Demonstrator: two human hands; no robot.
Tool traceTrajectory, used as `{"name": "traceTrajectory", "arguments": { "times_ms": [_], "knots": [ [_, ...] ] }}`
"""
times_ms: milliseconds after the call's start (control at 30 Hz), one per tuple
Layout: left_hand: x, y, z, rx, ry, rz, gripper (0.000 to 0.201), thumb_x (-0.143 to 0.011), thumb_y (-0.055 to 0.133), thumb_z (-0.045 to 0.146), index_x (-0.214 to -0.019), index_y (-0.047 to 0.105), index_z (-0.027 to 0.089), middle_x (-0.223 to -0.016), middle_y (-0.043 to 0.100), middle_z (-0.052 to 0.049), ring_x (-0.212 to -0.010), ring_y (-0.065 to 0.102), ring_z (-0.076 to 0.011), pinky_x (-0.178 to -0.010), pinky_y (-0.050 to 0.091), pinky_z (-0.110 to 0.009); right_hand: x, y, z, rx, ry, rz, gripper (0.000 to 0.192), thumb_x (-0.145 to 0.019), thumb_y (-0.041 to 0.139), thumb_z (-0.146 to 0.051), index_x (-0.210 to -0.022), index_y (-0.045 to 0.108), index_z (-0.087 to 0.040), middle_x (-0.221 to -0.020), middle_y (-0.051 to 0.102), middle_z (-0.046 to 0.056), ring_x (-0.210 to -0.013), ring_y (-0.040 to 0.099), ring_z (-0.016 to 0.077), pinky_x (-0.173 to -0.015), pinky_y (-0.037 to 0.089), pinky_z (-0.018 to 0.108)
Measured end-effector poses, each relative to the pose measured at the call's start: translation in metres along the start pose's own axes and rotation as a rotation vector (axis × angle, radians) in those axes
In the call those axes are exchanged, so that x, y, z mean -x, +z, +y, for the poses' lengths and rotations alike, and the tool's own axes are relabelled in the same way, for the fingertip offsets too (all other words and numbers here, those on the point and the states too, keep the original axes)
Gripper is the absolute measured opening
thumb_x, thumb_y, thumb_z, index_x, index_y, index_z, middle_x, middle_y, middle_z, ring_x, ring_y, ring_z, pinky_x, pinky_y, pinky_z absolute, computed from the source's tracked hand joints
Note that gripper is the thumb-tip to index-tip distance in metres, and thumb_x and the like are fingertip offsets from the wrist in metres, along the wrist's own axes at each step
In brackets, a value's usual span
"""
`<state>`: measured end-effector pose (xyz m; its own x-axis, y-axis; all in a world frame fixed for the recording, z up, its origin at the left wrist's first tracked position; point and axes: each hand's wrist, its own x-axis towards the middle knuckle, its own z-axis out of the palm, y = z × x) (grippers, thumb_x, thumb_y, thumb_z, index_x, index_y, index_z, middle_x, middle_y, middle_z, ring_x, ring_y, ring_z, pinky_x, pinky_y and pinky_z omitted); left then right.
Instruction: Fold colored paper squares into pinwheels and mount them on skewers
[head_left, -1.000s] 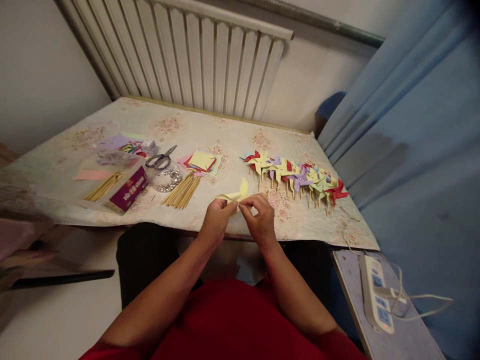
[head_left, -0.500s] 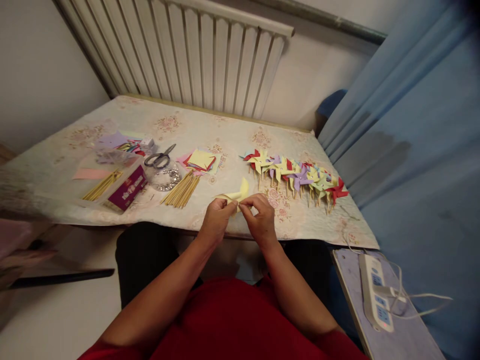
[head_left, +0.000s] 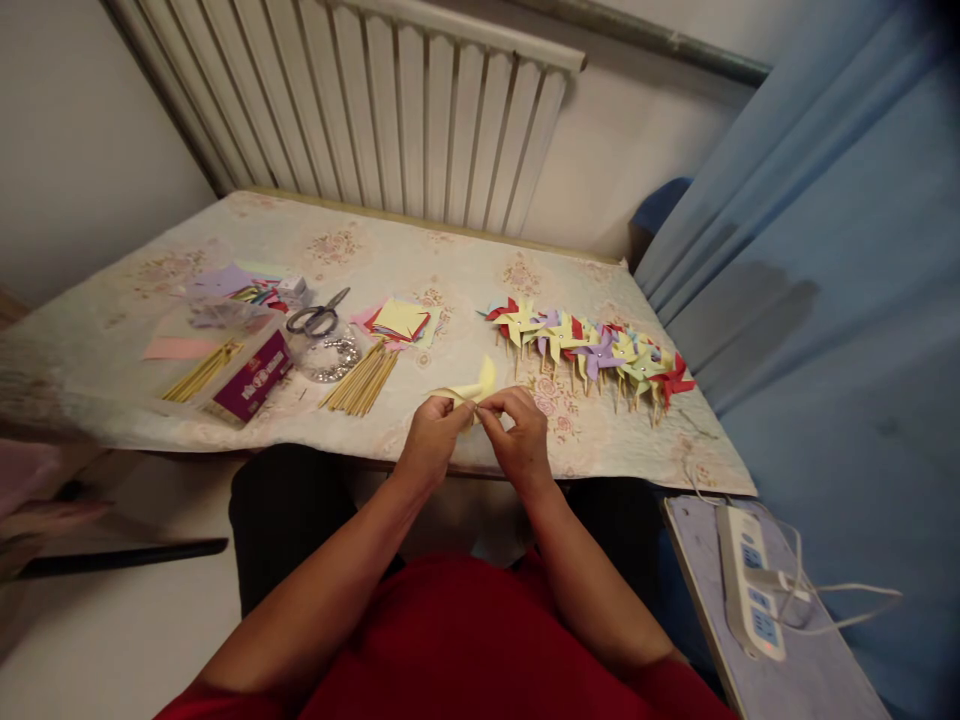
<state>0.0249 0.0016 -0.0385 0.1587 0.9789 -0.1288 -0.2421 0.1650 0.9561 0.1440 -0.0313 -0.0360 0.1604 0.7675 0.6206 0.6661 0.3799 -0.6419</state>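
Pinched between the thumb and fingers of my left hand (head_left: 433,438) is a yellow paper pinwheel (head_left: 485,377), its vanes curled up and one point standing away from me. My right hand (head_left: 517,432) is closed, its thumb and forefinger tips pinched together at the pinwheel's middle, close to my left thumb. A tiny dark thing shows at those fingertips, too small to name. Both hands are just above the table's near edge. To their left lies a bundle of thin wooden sticks (head_left: 362,382). Behind it is a stack of coloured paper squares (head_left: 403,318).
Finished pinwheels (head_left: 598,352) on sticks stand in a row at the right. At the left are scissors (head_left: 315,318), a clear dish of metal pins (head_left: 330,358), a purple-fronted box (head_left: 251,382) with sticks and paper scraps (head_left: 219,282). A power strip (head_left: 752,585) lies at the lower right.
Almost nothing differs. Both hands keep their hold at the pinwheel's middle, with only a very slight shift of the whole view.
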Motion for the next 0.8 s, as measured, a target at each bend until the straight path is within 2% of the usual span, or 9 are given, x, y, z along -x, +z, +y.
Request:
{"name": "traceTrajectory", "arguments": {
  "times_ms": [200,533,800],
  "knots": [
    [-0.0004,0.0000,0.0004,-0.028,0.013,0.000,0.022,-0.068,0.069,0.031,-0.059,0.054,0.017,-0.053,0.043,0.005,-0.053,0.035,-0.0087,-0.052,0.028,-0.024,0.0010,0.0001,0.0017,-0.007,-0.002,-0.004,0.014,-0.086,0.060,-0.018,-0.072,0.059,-0.021,-0.073,0.060,0.000,-0.076,0.054,0.0169,-0.073,0.043,0.032],
    [0.0005,-0.0014,0.0042,-0.018,0.003,-0.090,0.013,-0.068,0.065,0.026,-0.064,0.058,0.016,-0.061,0.055,0.004,-0.058,0.045,-0.0092,-0.059,0.035,-0.022,-0.0013,-0.0017,0.0008,-0.015,0.029,-0.028,0.015,-0.084,0.062,-0.017,-0.070,0.057,-0.021,-0.071,0.060,0.000,-0.074,0.054,0.0171,-0.072,0.043,0.032],
    [0.0005,-0.0019,0.0053,-0.008,0.012,-0.114,0.017,-0.068,0.065,0.029,-0.062,0.056,0.016,-0.059,0.052,0.004,-0.058,0.044,-0.0093,-0.060,0.037,-0.023,-0.0012,-0.0021,0.0018,-0.009,0.038,-0.048,0.014,-0.085,0.061,-0.018,-0.072,0.058,-0.021,-0.072,0.060,0.000,-0.075,0.054,0.0173,-0.073,0.043,0.032]
  ]
}}
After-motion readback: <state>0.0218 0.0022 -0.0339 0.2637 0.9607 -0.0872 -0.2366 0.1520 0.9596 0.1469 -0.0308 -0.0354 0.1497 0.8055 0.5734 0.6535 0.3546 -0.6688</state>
